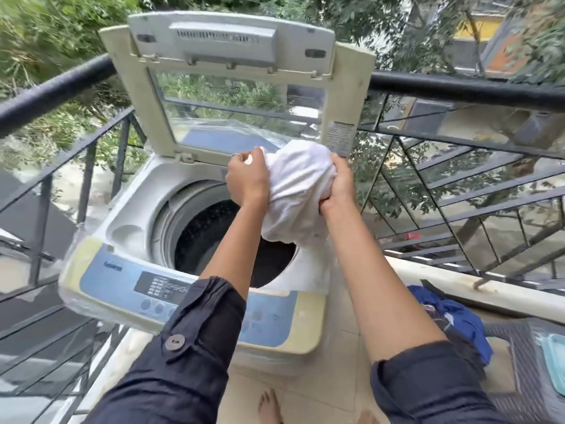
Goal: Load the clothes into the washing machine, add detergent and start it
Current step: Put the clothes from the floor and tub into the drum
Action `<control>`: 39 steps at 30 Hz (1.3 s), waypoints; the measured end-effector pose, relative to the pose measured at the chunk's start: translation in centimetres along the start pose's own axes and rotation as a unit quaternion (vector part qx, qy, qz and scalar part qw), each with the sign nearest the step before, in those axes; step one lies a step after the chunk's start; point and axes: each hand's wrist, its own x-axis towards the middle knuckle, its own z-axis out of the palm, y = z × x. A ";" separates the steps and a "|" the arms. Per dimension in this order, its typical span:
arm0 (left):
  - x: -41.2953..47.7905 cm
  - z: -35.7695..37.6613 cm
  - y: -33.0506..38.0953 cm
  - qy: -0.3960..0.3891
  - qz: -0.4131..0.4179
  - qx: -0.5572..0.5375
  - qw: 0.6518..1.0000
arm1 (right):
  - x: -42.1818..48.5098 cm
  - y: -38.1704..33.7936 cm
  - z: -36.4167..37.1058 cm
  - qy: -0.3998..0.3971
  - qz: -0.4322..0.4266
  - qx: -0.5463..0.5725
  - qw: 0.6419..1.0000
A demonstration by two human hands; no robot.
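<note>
Hands, left (244, 179) and right (337, 186), are gripping a bunched white cloth bundle (298, 185) tight, hovering at 2 o'clock over the dark round drum opening (214, 237), probably for dropping in.

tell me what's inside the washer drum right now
The drum shows only dark perforated wall; no clothes visible. Its right part is hidden behind the white cloth and forearms.

The drum opening (235, 240) stood unobstructed from above, its raised lid (232, 87) blocking access from the rear. A white garment (296, 191), bunched between both hands, hung over the opening's right rim. The railing (458, 87) closed off the far side and the left.
</note>
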 end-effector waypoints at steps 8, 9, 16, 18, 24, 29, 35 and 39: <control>4.8 -5.0 -4.2 0.050 -0.020 0.078 0.996 | -0.1 5.2 3.7 -0.050 0.046 -0.138 0.988; 5.2 -5.3 -4.8 0.047 -0.023 0.077 0.996 | -0.1 5.8 4.0 -0.062 0.054 -0.153 0.985; 6.6 -6.0 -7.8 0.028 -0.045 0.088 0.995 | -0.5 7.9 3.8 -0.126 0.159 -0.266 0.942; 6.6 -5.9 -7.8 0.026 -0.038 0.086 0.995 | -0.3 8.2 3.6 -0.130 0.174 -0.284 0.934; 5.5 -5.1 -7.6 -0.001 -0.007 0.080 0.997 | 0.2 8.0 3.6 -0.135 0.153 -0.301 0.931; 4.0 -3.4 -7.7 -0.028 0.003 0.092 0.995 | 0.0 7.4 2.2 -0.113 0.129 -0.311 0.935; 1.3 -0.2 -6.9 -0.038 0.012 0.077 0.996 | 0.1 5.1 -1.1 -0.093 0.087 -0.286 0.950; -1.5 2.8 -6.2 -0.040 0.034 0.057 0.997 | 0.4 2.8 -4.1 -0.063 0.050 -0.267 0.960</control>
